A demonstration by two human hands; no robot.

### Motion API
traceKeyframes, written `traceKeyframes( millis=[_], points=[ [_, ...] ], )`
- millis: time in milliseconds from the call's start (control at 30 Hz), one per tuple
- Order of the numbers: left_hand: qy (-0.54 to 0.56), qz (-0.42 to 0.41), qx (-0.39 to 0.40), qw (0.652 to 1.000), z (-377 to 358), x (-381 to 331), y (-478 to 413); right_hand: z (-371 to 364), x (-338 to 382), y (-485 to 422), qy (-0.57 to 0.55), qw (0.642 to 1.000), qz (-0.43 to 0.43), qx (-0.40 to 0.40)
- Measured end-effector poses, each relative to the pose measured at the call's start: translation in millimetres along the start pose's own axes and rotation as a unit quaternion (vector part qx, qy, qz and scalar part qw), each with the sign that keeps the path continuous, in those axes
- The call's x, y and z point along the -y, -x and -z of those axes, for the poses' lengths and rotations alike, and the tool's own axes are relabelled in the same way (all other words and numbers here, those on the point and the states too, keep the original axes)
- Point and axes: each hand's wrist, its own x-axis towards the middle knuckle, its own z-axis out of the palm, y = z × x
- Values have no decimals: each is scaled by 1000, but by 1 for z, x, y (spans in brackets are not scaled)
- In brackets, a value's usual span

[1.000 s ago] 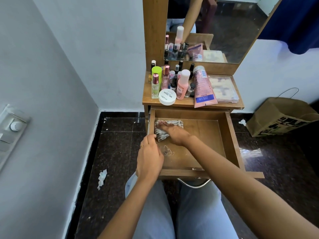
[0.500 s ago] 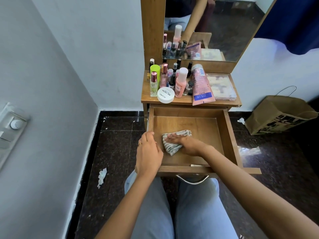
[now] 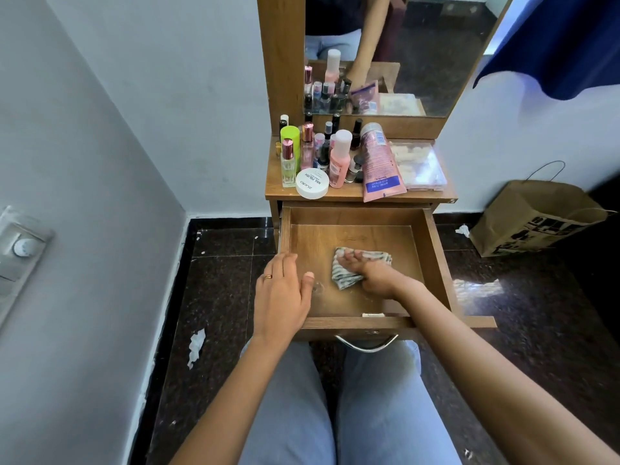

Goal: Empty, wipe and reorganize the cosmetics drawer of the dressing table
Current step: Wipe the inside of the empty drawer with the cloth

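While the drawer (image 3: 436, 263) stood pulled out of the table (image 3: 419, 195), its front and curved steel handle (image 3: 367, 347) pointed at the person's knees, and its run lay straight from table to lap. It was a shallow box of brown wood-grain board with a flat floor.

A cloth (image 3: 345, 280), soft, crumpled and striped grey and white, lay on that floor under the right hand (image 3: 375, 276), about midway across. Its long axis ran aslant, from the near left corner out to the far right, past the fingertips. The right hand's fingers were bent over the bunched cloth and held it down on the wood, pointing left; the thumb was hidden.

The left hand (image 3: 281, 297) lay spread and flat on the drawer's left wall, fingers together and pointing away, thumb splayed inward over the floor, gripping nothing. It wore a gold ring (image 3: 268, 276). A pale smear (image 3: 318, 287) marked the wood just beside that thumb.

Beyond both hands, the tabletop carried a crowd of small upright bottles (image 3: 339, 159), a round white jar (image 3: 312, 184), a pink tube (image 3: 379, 162) lying cap away, and a flat clear box (image 3: 419, 166). A mirror (image 3: 436, 45) rose behind them. Far right of the right hand, a brown paper bag (image 3: 533, 219) leaned on the dark polished floor (image 3: 221, 297).
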Motion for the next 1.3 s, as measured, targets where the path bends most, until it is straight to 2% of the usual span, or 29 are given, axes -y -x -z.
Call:
traceKeyframes(
  millis=[133, 267, 433, 533, 600, 733, 833, 900, 1000, 1167, 1300],
  points=[
    [-24, -1, 1, 1000, 2, 2, 4, -1, -5, 12, 29, 995, 48, 81],
    [-41, 18, 1, 999, 4, 4, 7, 8, -17, 12, 0, 1000, 6, 20],
    [0, 56, 27, 998, 3, 4, 7, 1, -18, 18, 14, 996, 43, 71],
    [29, 72, 30, 997, 5, 4, 8, 13, -37, 19, -24, 999, -18, 27],
    [48, 85, 31, 995, 7, 3, 7, 10, -36, 18, -26, 999, -26, 10],
    [72, 116, 28, 990, 7, 4, 7, 5, -38, 27, -4, 995, 39, 87],
    [74, 121, 27, 990, 7, 4, 7, 15, -51, 25, -31, 999, -12, 25],
    [73, 122, 23, 990, 7, 3, 7, 11, -37, 17, 6, 1000, 1, 24],
    [67, 115, 22, 991, 6, 4, 7, 2, -9, 0, 53, 995, 53, 72],
    [63, 110, 16, 992, 6, 4, 6, 10, 27, -32, 75, 996, 54, 18],
    [64, 111, 14, 992, 5, 4, 6, -1, 42, -47, 99, 987, 94, 79]
  ],
)
